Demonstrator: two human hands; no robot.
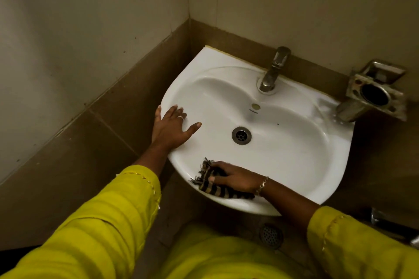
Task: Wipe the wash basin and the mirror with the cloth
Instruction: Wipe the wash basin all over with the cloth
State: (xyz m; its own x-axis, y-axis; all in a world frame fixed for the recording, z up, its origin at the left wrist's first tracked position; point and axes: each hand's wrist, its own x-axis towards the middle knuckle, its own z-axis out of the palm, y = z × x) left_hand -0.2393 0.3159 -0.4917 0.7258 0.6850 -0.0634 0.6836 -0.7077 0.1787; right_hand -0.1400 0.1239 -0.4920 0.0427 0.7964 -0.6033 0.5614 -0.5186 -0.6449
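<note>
A white wash basin (pixel 294 142) hangs in the corner of a tiled wall, with a metal tap (pixel 273 70) at its back and a drain (pixel 241 135) in the middle. My left hand (pixel 172 129) lies flat on the basin's left rim, fingers spread, holding nothing. My right hand (pixel 235 178) presses a dark striped cloth (pixel 215 186) against the near front rim of the basin. No mirror is in view.
A rusty metal soap and tumbler holder (pixel 377 90) sticks out of the wall at the right of the basin. A round floor drain (pixel 271 235) lies below the basin. Brown tiles line the lower walls. My yellow sleeves fill the foreground.
</note>
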